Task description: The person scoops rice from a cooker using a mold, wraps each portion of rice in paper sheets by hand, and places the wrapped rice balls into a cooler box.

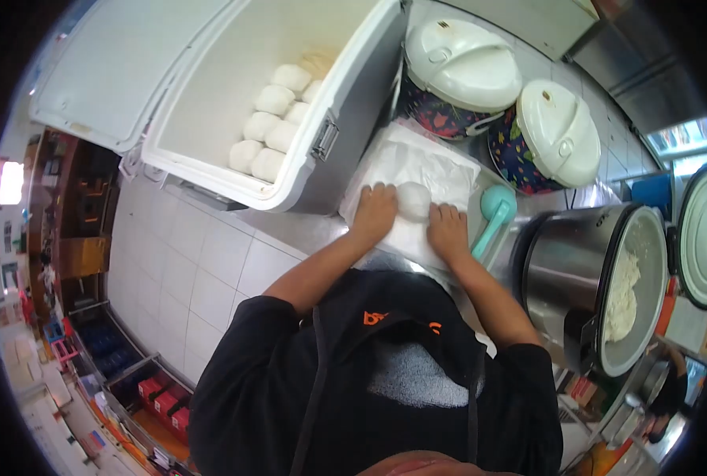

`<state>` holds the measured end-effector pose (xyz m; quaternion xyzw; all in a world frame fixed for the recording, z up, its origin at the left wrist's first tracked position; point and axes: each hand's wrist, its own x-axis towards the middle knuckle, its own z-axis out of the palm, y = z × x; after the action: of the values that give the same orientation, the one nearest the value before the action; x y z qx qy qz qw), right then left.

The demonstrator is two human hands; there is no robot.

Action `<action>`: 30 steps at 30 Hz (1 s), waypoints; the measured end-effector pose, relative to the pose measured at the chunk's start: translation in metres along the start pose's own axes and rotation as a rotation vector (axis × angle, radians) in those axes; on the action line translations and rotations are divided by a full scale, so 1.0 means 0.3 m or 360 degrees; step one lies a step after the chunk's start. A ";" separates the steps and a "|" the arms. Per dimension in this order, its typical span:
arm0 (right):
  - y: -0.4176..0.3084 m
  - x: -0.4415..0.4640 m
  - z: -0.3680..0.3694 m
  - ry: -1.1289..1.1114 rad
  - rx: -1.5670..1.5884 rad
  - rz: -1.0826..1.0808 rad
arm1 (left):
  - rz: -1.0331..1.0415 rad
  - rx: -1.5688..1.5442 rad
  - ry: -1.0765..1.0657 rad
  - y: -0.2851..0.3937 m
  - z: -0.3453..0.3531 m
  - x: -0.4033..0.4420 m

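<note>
A round white bundle (pixel 413 200), which looks like rice in a thin white wrapper, rests on a stack of white wrapping sheets (pixel 440 170). To its left, my left hand (pixel 377 210) has its fingers curled down on the wrapper. My right hand (pixel 448 228) is on the bundle's other side, fingers likewise bent onto the wrapper. Both fingertips are partly hidden against the white material. Just right of my right hand lies a turquoise scoop (pixel 496 213), its handle towards me.
An open cooler box (pixel 345 87) at upper left holds several white bundles (pixel 272 131). Two lidded containers (pixel 464 67) with patterned sides stand behind the sheets. At right is a large cooker (pixel 567 266) with white rice (pixel 621 305). Another person (pixel 670 389) is at far right.
</note>
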<state>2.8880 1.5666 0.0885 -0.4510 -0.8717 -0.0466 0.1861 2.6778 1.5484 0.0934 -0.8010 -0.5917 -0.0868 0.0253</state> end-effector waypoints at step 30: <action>0.190 -0.070 -0.698 -0.0986 0.2189 -0.0557 | 0.1019 -0.1554 0.0519 0.465 -0.795 -0.059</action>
<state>3.0040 1.5318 0.2700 -0.0821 -0.7755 0.6047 0.1621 2.7796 1.4559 0.3337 -0.8347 -0.2016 -0.4580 -0.2299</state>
